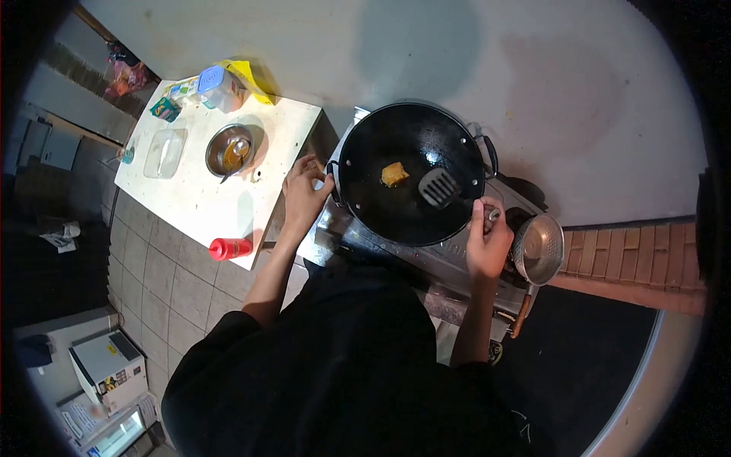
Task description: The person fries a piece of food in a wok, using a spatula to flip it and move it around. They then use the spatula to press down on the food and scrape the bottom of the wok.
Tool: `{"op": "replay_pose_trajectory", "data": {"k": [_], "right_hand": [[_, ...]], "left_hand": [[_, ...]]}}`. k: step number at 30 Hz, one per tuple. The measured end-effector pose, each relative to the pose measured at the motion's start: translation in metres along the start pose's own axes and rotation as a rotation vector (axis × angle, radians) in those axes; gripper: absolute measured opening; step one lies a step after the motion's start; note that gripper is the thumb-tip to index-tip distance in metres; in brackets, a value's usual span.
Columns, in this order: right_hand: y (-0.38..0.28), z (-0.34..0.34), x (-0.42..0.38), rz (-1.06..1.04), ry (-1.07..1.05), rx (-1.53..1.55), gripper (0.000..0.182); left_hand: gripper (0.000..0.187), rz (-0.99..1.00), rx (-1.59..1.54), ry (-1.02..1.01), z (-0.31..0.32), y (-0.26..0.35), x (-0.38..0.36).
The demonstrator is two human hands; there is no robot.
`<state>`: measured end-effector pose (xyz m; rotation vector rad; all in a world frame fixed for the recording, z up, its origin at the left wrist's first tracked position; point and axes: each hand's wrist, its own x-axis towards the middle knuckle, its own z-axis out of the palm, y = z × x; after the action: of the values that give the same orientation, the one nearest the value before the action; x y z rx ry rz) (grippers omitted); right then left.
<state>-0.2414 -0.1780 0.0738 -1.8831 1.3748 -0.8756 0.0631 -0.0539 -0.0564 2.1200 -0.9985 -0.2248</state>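
A black wok (373, 213) sits on the stove, with one golden-brown fried piece of food (394, 174) near its middle. My right hand (489, 240) is closed around the handle of a slotted turner, whose dark slotted head (439, 188) rests inside the wok to the right of the food. At the wok's left side, my left hand (306, 194) has its fingers curled and its thumb against the loop handle (333, 183). Part of that grip is hidden.
A silver pan (539, 250) with a wooden handle stands right of the wok. On the white table (196, 202) at left are a metal bowl (230, 149) with a spoon, a clear container (165, 152), a lidded tub (220, 89) and a red bottle (230, 248). A wall (533, 99) rises behind.
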Motion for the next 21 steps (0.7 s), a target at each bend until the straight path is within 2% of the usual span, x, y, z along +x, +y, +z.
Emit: {"op": "replay_pose_trajectory", "data": {"k": [1, 3, 6, 10, 15, 18, 20, 21], "right_hand": [[-0.003, 0.002, -0.001, -0.006, -0.006, 0.0, 0.015], [-0.008, 0.007, -0.004, -0.183, -0.033, -0.013, 0.012], [-0.016, 0.017, -0.005, -0.308, -0.078, 0.017, 0.01], [-0.021, 0.027, -0.009, -0.245, -0.156, 0.068, 0.009], [-0.008, 0.035, -0.011, -0.34, -0.147, 0.08, 0.006], [-0.003, 0.031, -0.012, -0.225, -0.11, 0.072, 0.005], [0.007, 0.029, -0.009, -0.27, -0.044, 0.026, 0.005], [0.012, 0.031, -0.006, -0.364, 0.0, 0.006, 0.004]], "left_hand": [[0.028, -0.002, 0.001, 0.0, 0.0, -0.001, 0.0], [0.028, -0.007, 0.003, 0.003, -0.002, -0.001, -0.002], [0.03, -0.035, -0.05, 0.001, -0.005, 0.001, -0.004], [0.034, -0.039, -0.082, 0.039, -0.009, 0.009, -0.01], [0.035, -0.078, -0.154, 0.14, -0.016, 0.011, -0.017], [0.033, -0.07, -0.187, 0.187, -0.021, 0.004, -0.022], [0.032, -0.057, -0.174, 0.216, -0.022, -0.001, -0.027], [0.033, -0.067, -0.181, 0.229, -0.02, -0.004, -0.029]]}}
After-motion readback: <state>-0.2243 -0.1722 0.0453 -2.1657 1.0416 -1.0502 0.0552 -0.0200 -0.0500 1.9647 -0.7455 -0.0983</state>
